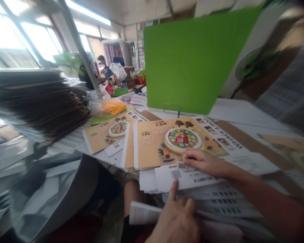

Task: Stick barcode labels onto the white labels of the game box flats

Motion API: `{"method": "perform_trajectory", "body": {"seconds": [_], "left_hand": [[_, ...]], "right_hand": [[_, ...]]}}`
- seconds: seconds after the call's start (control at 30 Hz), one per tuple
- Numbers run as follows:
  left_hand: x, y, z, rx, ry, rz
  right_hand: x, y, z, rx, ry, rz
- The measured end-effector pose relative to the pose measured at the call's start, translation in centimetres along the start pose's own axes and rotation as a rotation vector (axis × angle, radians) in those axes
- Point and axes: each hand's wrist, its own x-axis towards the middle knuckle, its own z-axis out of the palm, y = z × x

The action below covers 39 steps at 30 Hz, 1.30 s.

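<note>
The topmost flat carton (148,145) was laid printed side up on the table (243,107), in front of the green board (192,64). On the white flap (163,185) at its near edge, a small label (181,165) was overlapped by the curled fingers of the right hand (200,162); whether it was pinched could not be told. The hands were held near but apart, and the printed barcode (176,173) was pointed at by the left hand (178,217), one finger extended. Label placement seemed in hand; straight alignment and even pressing appeared to be called for.
</note>
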Motion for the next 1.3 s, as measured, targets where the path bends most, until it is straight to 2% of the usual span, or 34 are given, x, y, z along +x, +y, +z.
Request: {"method": "perform_trajectory", "body": {"seconds": [0.3,0.5,0.87,1.3], "left_hand": [[0.5,0.3,0.5,-0.019,-0.021,-0.018],[0.3,0.3,0.6,-0.017,-0.030,-0.026],[0.1,0.2,1.2,0.016,0.077,0.017],[0.3,0.1,0.8,0.012,0.000,-0.002]], "right_hand": [[0.3,-0.9,0.5,-0.135,-0.038,0.006],[0.4,-1.4,1.5,-0.186,-0.001,0.022],[0.6,-1.8,1.7,-0.179,-0.054,0.106],[0.6,-1.6,2.0,-0.204,-0.023,0.088]]}}
